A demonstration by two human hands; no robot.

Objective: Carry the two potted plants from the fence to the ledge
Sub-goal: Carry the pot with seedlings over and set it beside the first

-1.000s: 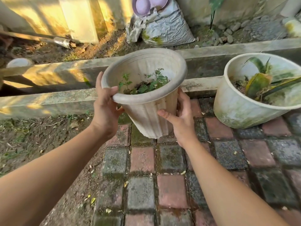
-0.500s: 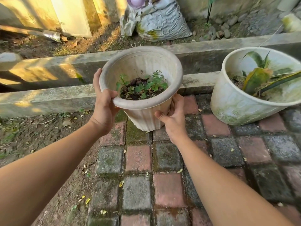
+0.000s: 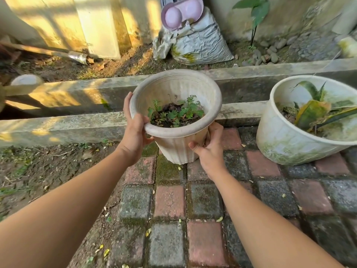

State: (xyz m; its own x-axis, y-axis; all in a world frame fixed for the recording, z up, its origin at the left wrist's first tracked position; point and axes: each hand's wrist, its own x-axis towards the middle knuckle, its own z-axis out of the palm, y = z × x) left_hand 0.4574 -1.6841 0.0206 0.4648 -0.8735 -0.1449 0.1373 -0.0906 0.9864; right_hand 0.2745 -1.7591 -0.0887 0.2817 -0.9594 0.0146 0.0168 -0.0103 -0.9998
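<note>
My left hand point(image 3: 135, 136) and right hand point(image 3: 209, 151) clasp a cream ribbed plastic pot point(image 3: 177, 130) of small leafy seedlings, tilted toward me, above the brick paving's point(image 3: 170, 202) edge by the concrete ledge point(image 3: 77, 124).

Crumpled grey sack point(image 3: 195, 45) with pink tray point(image 3: 180, 14) atop, beyond mossy pavers point(image 3: 170, 204).

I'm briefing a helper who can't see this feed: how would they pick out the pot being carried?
Find the long concrete ledge bordering the brick paving. In front of its middle, the left hand and right hand hold a ribbed beige pot. Unlike the wider white pot with long striped leaves at right, it holds tiny feathery seedlings.
</note>
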